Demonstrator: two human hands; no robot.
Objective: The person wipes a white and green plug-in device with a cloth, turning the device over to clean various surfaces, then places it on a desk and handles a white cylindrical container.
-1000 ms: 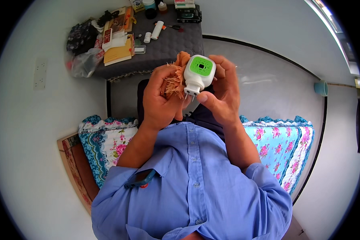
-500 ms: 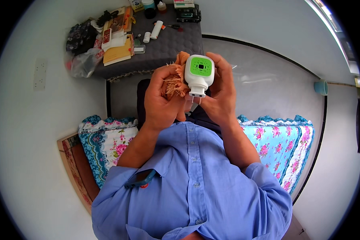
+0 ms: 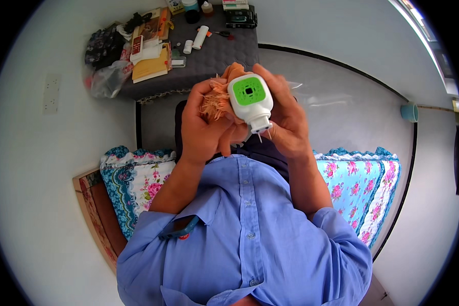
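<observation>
A white plug-in device (image 3: 249, 94) with a green slotted face and two metal prongs is between my hands, tilted so the prongs point down and slightly right. Closed around a frayed orange cloth (image 3: 217, 102) is my left hand (image 3: 204, 122), pressing it against the device's left side. My right hand (image 3: 289, 115) grips the device from the right, its fingers curled behind and its thumb near the prongs. The undersides of both the cloth and the device are hidden.
A grey quilted table (image 3: 219, 58) ahead carries papers, a cordless phone (image 3: 136, 48), white bottles (image 3: 201, 37), scissors (image 3: 222, 33) and a plastic bag (image 3: 109, 79). Flowered covers (image 3: 349, 188) lie on either side of me. A blue cup (image 3: 409, 112) is by the right wall.
The device has tilted, its prong end swinging right and its green face shifting left and slightly down. My right hand has turned with it; the orange cloth has moved slightly left.
</observation>
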